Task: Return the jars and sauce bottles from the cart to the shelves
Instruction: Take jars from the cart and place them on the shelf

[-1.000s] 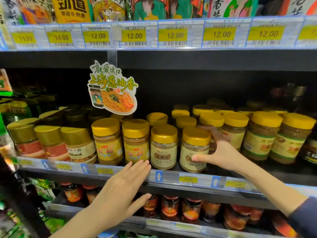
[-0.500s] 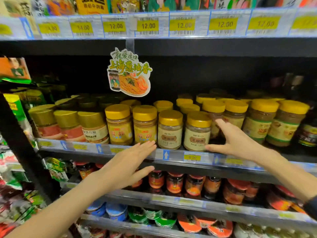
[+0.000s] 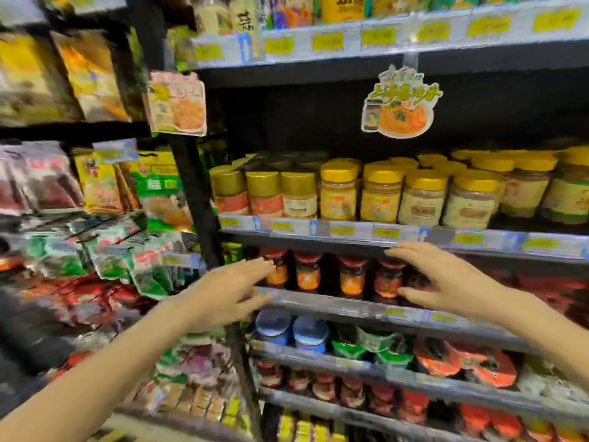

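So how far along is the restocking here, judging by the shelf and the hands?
Done: the yellow-lidded jars stand in a full front row on their shelf. In hand: nothing; the left hand and right hand are both open and empty, in front of the red-lidded jars one shelf down. Left: cannot tell, since the cart is out of view.

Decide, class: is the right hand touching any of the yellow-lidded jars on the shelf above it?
Apart. In the head view the right hand is open, below the price rail, while the yellow-lidded jars stand above that rail.
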A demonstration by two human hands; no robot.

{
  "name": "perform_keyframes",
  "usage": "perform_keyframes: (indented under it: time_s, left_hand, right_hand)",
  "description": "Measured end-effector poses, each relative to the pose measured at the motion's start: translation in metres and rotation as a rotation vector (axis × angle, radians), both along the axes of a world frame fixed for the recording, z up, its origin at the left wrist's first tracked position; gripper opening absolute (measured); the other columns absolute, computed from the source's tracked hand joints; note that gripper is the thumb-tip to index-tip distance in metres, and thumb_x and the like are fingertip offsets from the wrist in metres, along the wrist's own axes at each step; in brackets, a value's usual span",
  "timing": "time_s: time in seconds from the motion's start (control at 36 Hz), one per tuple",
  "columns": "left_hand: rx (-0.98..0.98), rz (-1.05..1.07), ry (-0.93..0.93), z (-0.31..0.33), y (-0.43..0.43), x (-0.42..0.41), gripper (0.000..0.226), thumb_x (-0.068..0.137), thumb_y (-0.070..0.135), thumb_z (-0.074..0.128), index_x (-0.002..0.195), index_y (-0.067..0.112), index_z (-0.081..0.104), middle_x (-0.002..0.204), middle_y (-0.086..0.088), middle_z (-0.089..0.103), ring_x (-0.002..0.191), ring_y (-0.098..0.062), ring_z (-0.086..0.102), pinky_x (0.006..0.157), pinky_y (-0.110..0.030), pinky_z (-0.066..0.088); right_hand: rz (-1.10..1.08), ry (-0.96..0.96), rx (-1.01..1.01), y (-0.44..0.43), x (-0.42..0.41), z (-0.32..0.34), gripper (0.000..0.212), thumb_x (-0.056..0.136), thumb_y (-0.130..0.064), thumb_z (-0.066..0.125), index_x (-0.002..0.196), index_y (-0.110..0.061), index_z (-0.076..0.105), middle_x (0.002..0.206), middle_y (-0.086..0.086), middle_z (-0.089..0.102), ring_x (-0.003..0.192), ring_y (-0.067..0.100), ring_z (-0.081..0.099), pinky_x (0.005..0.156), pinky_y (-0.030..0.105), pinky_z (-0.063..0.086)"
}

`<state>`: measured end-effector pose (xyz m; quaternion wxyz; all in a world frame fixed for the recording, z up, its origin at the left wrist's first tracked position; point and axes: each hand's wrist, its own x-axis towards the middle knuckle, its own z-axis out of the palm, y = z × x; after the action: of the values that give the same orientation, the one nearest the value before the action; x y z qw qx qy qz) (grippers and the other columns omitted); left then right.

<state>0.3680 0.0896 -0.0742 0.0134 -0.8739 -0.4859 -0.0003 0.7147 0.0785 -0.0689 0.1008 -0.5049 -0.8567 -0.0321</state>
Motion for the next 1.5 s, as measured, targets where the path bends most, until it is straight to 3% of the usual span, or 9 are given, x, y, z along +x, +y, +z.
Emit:
perform_keyframes:
  time_s: [0.08, 0.28, 0.42, 0.58, 0.83, 1.0, 1.25, 1.5]
  left_hand:
    - [-0.052, 0.107, 0.017, -0.005, -0.025, -0.053, 0.061, 0.096, 0.047, 0.037, 0.149, 0.026, 0.016, 0.156, 0.01, 0.018, 0.142, -0.007, 0.02, 0.112, -0.02, 0.019]
    - [-0.067, 0.406, 0.01, -0.02, -0.095, -0.17, 0.061, 0.095, 0.045, 0.041, 0.149, 0.023, 0.02, 0.154, 0.007, 0.025, 0.14, -0.009, 0.028, 0.112, -0.026, 0.026]
    - [-0.084, 0.644, 0.002, -0.034, -0.146, -0.244, 0.061, 0.094, 0.047, 0.042, 0.147, 0.025, 0.023, 0.153, 0.007, 0.029, 0.138, -0.009, 0.032, 0.11, -0.026, 0.03]
    - [-0.116, 0.884, -0.017, -0.042, -0.196, -0.306, 0.054, 0.094, 0.044, 0.045, 0.142, 0.022, 0.035, 0.146, 0.004, 0.042, 0.131, -0.015, 0.042, 0.104, -0.028, 0.035]
    - [-0.132, 1.22, -0.072, -0.051, -0.224, -0.387, 0.062, 0.09, 0.056, 0.036, 0.142, 0.023, 0.034, 0.146, 0.005, 0.042, 0.13, -0.012, 0.042, 0.102, -0.024, 0.034]
    - [-0.154, 1.44, -0.108, -0.077, -0.235, -0.43, 0.058, 0.093, 0.048, 0.044, 0.145, 0.028, 0.027, 0.148, 0.008, 0.038, 0.128, -0.012, 0.044, 0.102, -0.027, 0.037]
    - [-0.196, 1.527, -0.226, -0.127, -0.245, -0.516, 0.062, 0.092, 0.046, 0.046, 0.145, 0.018, 0.031, 0.149, -0.001, 0.037, 0.136, -0.016, 0.036, 0.11, -0.03, 0.031]
    - [-0.352, 1.425, -0.217, -0.153, -0.232, -0.644, 0.059, 0.094, 0.041, 0.046, 0.145, 0.014, 0.029, 0.149, -0.004, 0.037, 0.136, -0.019, 0.036, 0.109, -0.03, 0.03]
  right_hand:
    - [0.097, -0.065, -0.059, 0.007, -0.056, -0.002, 0.065, 0.089, -0.038, 0.057, 0.144, -0.023, 0.027, 0.149, -0.006, 0.03, 0.139, 0.011, 0.026, 0.106, 0.013, 0.016]
    - [0.353, -0.121, -0.174, 0.023, -0.199, -0.01, 0.059, 0.091, -0.033, 0.052, 0.144, -0.027, 0.027, 0.15, -0.009, 0.029, 0.137, 0.008, 0.028, 0.109, 0.024, 0.03]
    - [0.582, -0.238, -0.226, 0.034, -0.302, -0.017, 0.06, 0.094, -0.035, 0.047, 0.147, -0.026, 0.02, 0.154, -0.007, 0.023, 0.141, 0.009, 0.022, 0.113, 0.026, 0.025]
    - [0.777, -0.291, -0.274, 0.049, -0.422, -0.028, 0.064, 0.093, -0.04, 0.049, 0.147, -0.026, 0.019, 0.154, -0.007, 0.022, 0.14, 0.011, 0.025, 0.11, 0.027, 0.026]
    - [1.033, -0.295, -0.298, 0.076, -0.584, -0.046, 0.064, 0.091, -0.036, 0.053, 0.146, -0.021, 0.025, 0.151, -0.003, 0.03, 0.137, 0.012, 0.03, 0.108, 0.026, 0.031]
    - [1.179, -0.331, -0.343, 0.086, -0.67, -0.061, 0.063, 0.091, -0.039, 0.053, 0.145, -0.024, 0.025, 0.151, -0.005, 0.03, 0.137, 0.012, 0.03, 0.11, 0.027, 0.03]
    - [1.286, -0.378, -0.376, 0.079, -0.791, -0.09, 0.065, 0.09, -0.04, 0.055, 0.145, -0.022, 0.026, 0.15, -0.002, 0.032, 0.137, 0.014, 0.031, 0.111, 0.031, 0.026]
    - [1.203, -0.409, -0.466, 0.068, -0.908, -0.14, 0.068, 0.089, -0.039, 0.055, 0.146, -0.019, 0.024, 0.151, 0.0, 0.031, 0.137, 0.015, 0.031, 0.11, 0.027, 0.027]
